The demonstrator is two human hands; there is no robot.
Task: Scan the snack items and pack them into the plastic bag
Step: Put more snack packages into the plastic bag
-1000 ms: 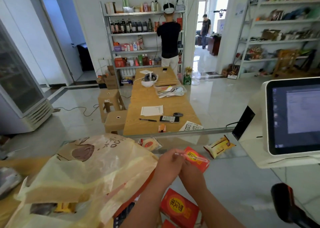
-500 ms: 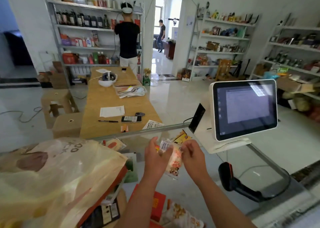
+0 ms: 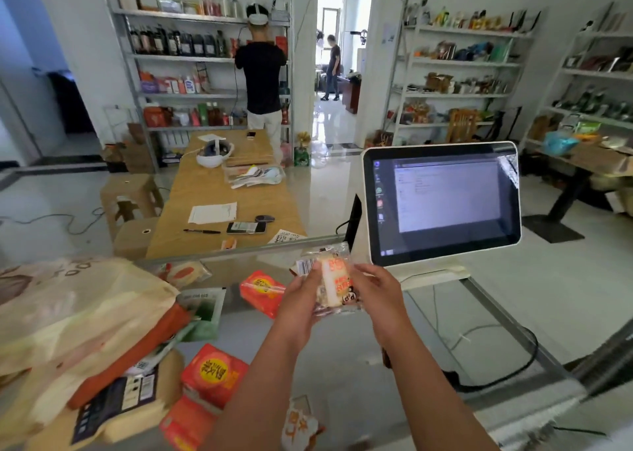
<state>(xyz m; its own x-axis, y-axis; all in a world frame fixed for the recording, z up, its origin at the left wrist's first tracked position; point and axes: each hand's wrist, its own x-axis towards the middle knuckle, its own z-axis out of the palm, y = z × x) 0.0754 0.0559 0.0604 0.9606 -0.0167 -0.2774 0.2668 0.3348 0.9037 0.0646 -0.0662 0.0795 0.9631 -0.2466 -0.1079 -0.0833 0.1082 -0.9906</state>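
Observation:
A clear-wrapped snack packet (image 3: pixel 334 281) with a pale bar, orange print and a barcode label is held up over the glass counter (image 3: pixel 342 354). My left hand (image 3: pixel 301 300) grips its left edge and my right hand (image 3: pixel 376 289) grips its right edge. The yellowish plastic bag (image 3: pixel 68 313) lies crumpled at the left with packets at its mouth. Red-orange snack boxes lie loose on the counter: one (image 3: pixel 262 291) beside my left hand, another (image 3: pixel 214 373) near my left forearm.
A white register screen (image 3: pixel 442 204) stands on the counter just right of my hands, its cable trailing at the right. A green packet (image 3: pixel 202 310) lies by the bag. Beyond the counter are a wooden table, stocked shelves and two people.
The view swung right then partly back. I swapped the red packet I held a second ago for the clear-wrapped one, and both hands have turned it upright and lifted it.

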